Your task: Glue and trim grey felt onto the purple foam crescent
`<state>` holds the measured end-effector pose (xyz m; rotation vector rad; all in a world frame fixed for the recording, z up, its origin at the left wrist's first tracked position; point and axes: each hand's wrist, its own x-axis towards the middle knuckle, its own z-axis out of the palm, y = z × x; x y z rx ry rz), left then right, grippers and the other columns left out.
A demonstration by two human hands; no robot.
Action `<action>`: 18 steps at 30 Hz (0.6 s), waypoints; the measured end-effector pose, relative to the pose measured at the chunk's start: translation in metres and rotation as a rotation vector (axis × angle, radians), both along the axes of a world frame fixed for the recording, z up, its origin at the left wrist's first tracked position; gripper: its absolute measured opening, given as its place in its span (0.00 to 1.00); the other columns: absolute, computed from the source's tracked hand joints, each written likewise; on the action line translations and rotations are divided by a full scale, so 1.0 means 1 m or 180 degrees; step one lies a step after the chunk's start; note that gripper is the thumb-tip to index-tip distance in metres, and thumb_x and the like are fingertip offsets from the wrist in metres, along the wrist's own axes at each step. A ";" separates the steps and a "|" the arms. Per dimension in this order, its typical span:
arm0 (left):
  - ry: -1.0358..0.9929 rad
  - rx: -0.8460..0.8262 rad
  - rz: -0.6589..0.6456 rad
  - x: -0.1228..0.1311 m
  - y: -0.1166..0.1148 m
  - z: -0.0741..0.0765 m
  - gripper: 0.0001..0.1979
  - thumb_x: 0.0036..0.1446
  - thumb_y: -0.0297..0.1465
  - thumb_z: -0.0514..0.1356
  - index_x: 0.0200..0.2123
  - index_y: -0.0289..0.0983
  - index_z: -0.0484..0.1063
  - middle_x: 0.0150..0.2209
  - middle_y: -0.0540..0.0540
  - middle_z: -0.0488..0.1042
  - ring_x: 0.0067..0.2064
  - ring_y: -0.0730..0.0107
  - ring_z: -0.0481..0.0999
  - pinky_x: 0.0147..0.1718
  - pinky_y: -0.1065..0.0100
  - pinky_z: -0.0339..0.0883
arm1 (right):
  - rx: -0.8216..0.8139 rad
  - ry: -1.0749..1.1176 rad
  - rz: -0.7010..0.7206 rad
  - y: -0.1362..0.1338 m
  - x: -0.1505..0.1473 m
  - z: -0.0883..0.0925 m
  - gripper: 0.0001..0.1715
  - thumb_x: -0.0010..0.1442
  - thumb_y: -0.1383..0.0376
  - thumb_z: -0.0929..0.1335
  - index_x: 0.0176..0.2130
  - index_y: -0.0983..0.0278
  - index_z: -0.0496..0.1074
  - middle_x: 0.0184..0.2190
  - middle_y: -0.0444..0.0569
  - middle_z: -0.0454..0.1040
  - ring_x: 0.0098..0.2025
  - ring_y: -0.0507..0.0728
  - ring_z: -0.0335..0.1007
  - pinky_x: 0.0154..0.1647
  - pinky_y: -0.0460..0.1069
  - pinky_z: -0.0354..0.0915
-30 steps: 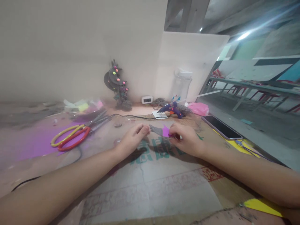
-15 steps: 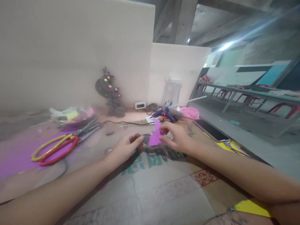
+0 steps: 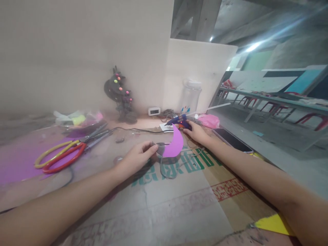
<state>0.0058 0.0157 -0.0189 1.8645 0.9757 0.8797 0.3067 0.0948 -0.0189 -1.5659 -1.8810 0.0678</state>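
Observation:
My left hand (image 3: 142,155) pinches a dark grey piece at the edge of a purple crescent (image 3: 174,143) of paper or foam. The crescent's curved outer side faces right, and a thin grey cord (image 3: 166,175) loops below it. Farther back, my right hand (image 3: 196,132) closes around the handle of a blue hot glue gun (image 3: 179,120) with a small red light. Under the gun's nozzle lies a white card (image 3: 166,127). Part of the gun's handle is hidden by my fingers.
Large scissors (image 3: 64,155) with red and yellow handles lie left on purple sheet. Behind stand a dark crescent-shaped ornament with coloured dots (image 3: 120,97), a small digital clock (image 3: 154,111) and a clear bottle (image 3: 191,97). A phone (image 3: 232,140) and pink bag (image 3: 209,120) are at right.
My right hand has let go of the purple crescent, moved back and right, and taken hold of the glue gun. My left hand still holds the grey piece with the crescent.

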 end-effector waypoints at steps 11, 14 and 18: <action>0.0157 -0.0152 -0.0016 0.000 -0.006 0.008 0.16 0.61 0.43 0.53 0.29 0.38 0.67 0.28 0.49 0.77 0.33 0.65 0.74 0.35 0.67 0.64 | 0.0097 0.0334 -0.0243 -0.010 -0.009 0.004 0.23 0.59 0.61 0.67 0.52 0.67 0.71 0.51 0.58 0.75 0.52 0.63 0.71 0.54 0.56 0.64; 0.0166 -0.0174 -0.0024 0.000 -0.007 0.009 0.16 0.62 0.43 0.53 0.29 0.38 0.67 0.29 0.48 0.78 0.34 0.65 0.74 0.35 0.67 0.64 | 0.0110 0.0563 -0.0332 -0.013 -0.009 0.012 0.18 0.58 0.57 0.67 0.43 0.67 0.74 0.38 0.54 0.80 0.40 0.61 0.75 0.45 0.55 0.68; 0.0224 -0.0134 0.0110 0.000 -0.008 0.010 0.16 0.61 0.43 0.54 0.28 0.38 0.65 0.29 0.47 0.78 0.31 0.66 0.73 0.32 0.67 0.61 | 0.0078 0.0872 -0.0353 -0.031 -0.010 0.034 0.23 0.59 0.51 0.65 0.23 0.65 0.71 0.16 0.47 0.70 0.24 0.58 0.70 0.33 0.52 0.67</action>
